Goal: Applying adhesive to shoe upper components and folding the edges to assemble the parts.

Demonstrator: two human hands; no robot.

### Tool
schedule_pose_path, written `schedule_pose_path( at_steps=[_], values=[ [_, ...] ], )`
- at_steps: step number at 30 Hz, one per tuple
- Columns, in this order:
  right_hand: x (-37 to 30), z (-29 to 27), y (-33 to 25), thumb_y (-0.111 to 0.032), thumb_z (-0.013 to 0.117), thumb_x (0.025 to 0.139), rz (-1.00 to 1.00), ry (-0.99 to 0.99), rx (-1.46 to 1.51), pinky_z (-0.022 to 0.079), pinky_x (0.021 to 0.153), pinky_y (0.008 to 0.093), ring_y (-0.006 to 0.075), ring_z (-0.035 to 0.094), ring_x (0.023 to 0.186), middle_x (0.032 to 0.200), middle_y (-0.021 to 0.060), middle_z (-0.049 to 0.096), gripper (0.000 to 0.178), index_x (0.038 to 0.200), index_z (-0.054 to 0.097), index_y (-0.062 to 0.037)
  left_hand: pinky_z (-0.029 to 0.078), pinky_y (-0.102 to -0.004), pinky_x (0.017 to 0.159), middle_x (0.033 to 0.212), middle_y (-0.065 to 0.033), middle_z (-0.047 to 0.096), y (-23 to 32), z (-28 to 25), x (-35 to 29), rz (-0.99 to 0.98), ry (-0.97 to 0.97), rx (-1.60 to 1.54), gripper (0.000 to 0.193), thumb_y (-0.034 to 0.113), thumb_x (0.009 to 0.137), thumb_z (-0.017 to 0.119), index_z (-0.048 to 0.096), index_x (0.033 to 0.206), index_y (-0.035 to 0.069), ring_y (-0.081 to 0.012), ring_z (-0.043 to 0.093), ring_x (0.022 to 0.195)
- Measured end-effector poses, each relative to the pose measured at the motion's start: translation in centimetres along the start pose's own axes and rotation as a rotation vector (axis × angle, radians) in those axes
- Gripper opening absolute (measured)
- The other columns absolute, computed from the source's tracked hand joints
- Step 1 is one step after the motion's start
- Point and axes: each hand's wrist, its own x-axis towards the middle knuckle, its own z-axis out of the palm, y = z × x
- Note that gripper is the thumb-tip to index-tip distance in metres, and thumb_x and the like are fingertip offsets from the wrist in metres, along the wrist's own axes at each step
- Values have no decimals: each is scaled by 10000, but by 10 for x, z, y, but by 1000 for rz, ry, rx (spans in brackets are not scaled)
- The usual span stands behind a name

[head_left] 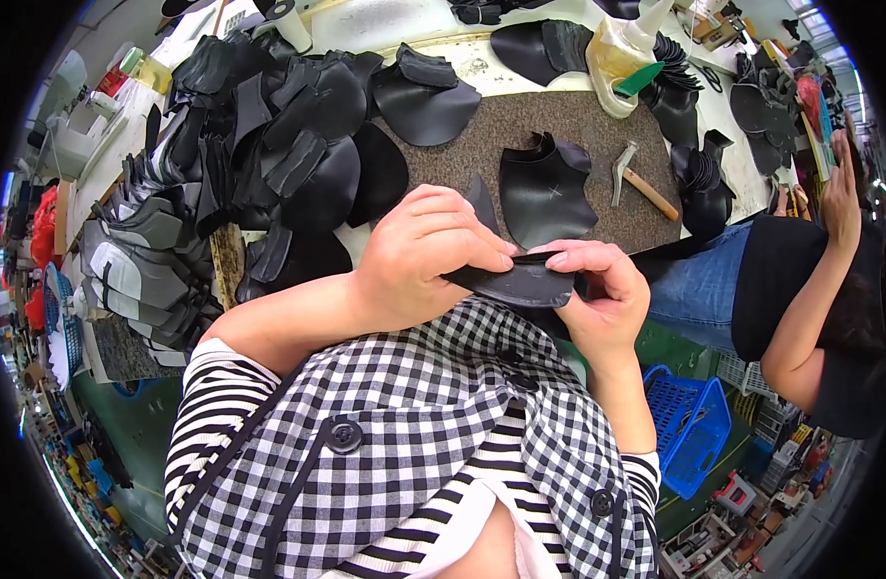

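Observation:
Between both hands, just in front of my chest, I hold a black leather piece (pixel 520 285) with a curved lower edge. My left hand (pixel 428 253) pinches its left end, thumb and forefinger closed along the top edge. At the other end my right hand (pixel 605 288) grips it, thumb below and fingers over the edge. Right beyond my hands, another black leather piece (pixel 547 193) with a small cross mark lies on the brown textured mat (pixel 491 121). A hammer (pixel 645 183) with a wooden handle rests on the mat to its right.
Heaped black leather pieces (pixel 308 135) cover the table's left side, beside stacked grey and black pieces (pixel 139 265). A yellowish glue container (pixel 618 68) with a green blade-shaped piece (pixel 639 79) stands at the far right. Rightward are a person's arm (pixel 814 299) and a blue basket (pixel 689 425).

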Motion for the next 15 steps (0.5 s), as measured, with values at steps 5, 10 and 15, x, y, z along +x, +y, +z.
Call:
schedule_pose_path(
  at_steps=[5, 10, 15],
  values=[
    [1, 3, -2, 95, 728, 709, -62, -61, 32, 542, 845, 318, 218, 703, 930, 938, 111, 707, 302, 971, 613, 0, 464, -384, 903, 897, -39, 740, 2, -1, -1, 6, 21, -90, 288, 10, 610, 755, 687, 880, 84, -195, 678, 821],
    [3, 5, -3, 72, 742, 721, 49, -55, -69, 525, 862, 299, 175, 690, 963, 1010, 120, 691, 570, 1193, 431, -3, 457, -442, 974, 921, -39, 726, 15, -5, 7, -109, -112, 120, 274, 1, 625, 749, 672, 871, 94, -214, 683, 853],
    [6, 17, -16, 43, 748, 731, 113, 8, -174, 544, 802, 295, 174, 708, 888, 923, 77, 714, 446, 1131, 573, -45, 550, -350, 737, 871, -68, 696, 13, -1, 11, -186, -155, 73, 234, -22, 645, 756, 658, 847, 44, -234, 681, 808]
  ],
)
